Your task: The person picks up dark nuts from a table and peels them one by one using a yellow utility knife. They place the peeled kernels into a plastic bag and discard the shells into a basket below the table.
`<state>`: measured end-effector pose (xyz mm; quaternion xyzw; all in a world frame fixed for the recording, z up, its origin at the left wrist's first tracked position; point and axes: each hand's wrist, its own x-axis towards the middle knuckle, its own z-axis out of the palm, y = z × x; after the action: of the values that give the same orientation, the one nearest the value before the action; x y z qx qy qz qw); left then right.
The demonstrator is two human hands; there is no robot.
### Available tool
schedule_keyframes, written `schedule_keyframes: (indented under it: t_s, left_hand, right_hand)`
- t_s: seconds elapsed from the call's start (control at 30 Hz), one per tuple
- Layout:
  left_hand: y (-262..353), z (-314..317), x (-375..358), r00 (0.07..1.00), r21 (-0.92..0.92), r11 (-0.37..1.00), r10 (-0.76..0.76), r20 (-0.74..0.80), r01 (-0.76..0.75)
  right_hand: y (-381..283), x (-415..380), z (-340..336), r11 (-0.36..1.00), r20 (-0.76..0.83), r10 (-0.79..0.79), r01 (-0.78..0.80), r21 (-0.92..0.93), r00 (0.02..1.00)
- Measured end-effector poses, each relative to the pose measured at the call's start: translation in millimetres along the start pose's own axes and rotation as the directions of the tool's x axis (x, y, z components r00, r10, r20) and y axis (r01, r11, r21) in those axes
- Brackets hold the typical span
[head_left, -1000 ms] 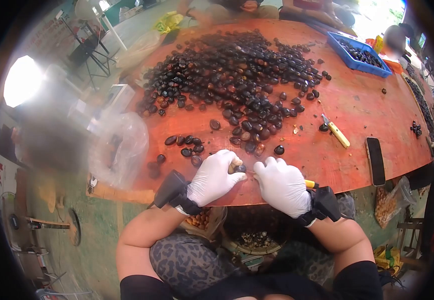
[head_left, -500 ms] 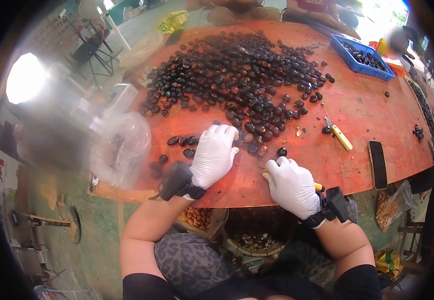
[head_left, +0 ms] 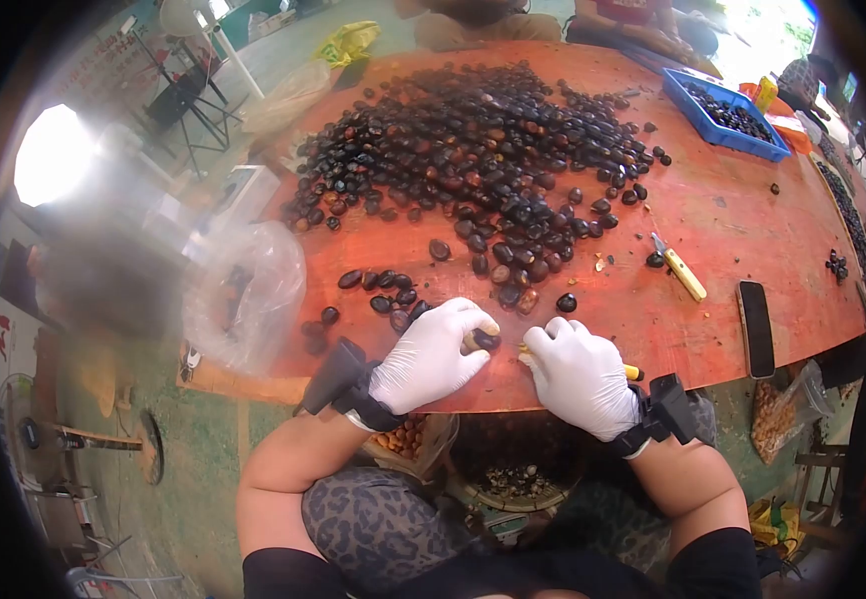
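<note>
— What is gripped at the red table's (head_left: 752,215) near edge?
— A dark nut (head_left: 485,339) is pinched by the gloved left hand (head_left: 431,356); a yellow-handled knife (head_left: 632,372) is clenched in the right hand (head_left: 580,375).

Red table (head_left: 752,230), blue tray (head_left: 724,116) of dark nuts at its far corner, yellow-handled knife (head_left: 680,270), black phone (head_left: 755,327) near the edge, clear plastic bag (head_left: 243,290) beside the table, perhaps holding nuts.
</note>
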<state>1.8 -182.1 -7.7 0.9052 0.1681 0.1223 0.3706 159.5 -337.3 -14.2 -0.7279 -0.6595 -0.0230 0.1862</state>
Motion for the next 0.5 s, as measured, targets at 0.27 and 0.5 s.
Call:
schedule_keyframes:
  t_s: [0.27, 0.5]
  left_hand:
    - [-3.1, 2.9, -1.8, 0.994, -0.089, 0.99, -0.107, -0.007, 0.106]
    - [-3.6, 2.0, -2.1, 0.991, -0.136, 0.982, -0.132, 0.011, 0.132]
  right_hand:
    - [-10.6, 11.1, 8.3, 0.998, -0.01, -0.058, 0.058, -0.008, 0.998]
    - [-2.4, 5.8, 9.0, 0.996, 0.021, -0.037, 0.039, -0.079, 0.999]
